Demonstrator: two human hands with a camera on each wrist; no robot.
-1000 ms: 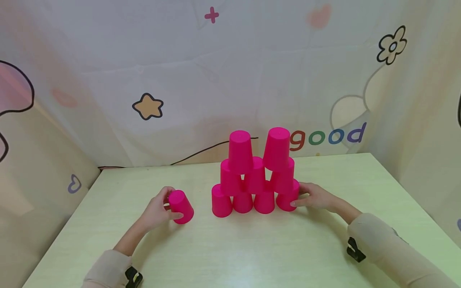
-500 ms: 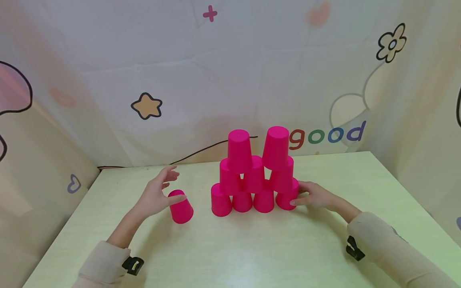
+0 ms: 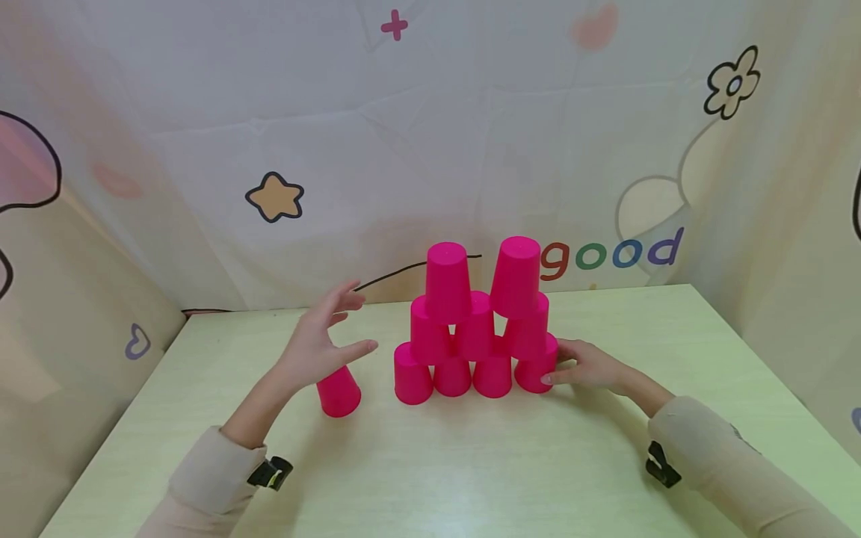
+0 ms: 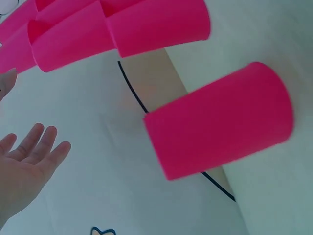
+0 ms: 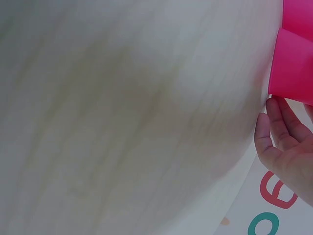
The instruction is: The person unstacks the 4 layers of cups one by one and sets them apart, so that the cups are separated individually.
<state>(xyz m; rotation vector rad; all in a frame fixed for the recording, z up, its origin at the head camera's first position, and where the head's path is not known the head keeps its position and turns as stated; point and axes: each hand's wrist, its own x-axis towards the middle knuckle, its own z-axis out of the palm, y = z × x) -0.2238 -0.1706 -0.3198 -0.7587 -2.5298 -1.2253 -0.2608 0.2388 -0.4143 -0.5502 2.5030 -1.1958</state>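
Observation:
Pink upside-down cups stand stacked in rows: several at the bottom, three in the middle, two on top (image 3: 447, 282) (image 3: 516, 276). Apart to the left, a single pink cup (image 3: 339, 394) stands upside down on the table, its top partly hidden by my left hand (image 3: 315, 344). That hand hovers above the cup with fingers spread and nothing held; the left wrist view also shows the hand (image 4: 24, 176) off to one side of the lone cup (image 4: 220, 122). My right hand (image 3: 592, 366) holds the bottom-right cup (image 3: 534, 370), thumb in front, fingers at its side.
A pale wooden table (image 3: 430, 478) carries the cups. Behind it hangs a printed cloth (image 3: 403, 164) with a star and the word "good". Black clips sit near both sleeves (image 3: 215, 467) (image 3: 699, 433).
My left hand has let go of the single cup, risen and moved right above it. The cup stays where it stood. My right hand has not visibly moved.

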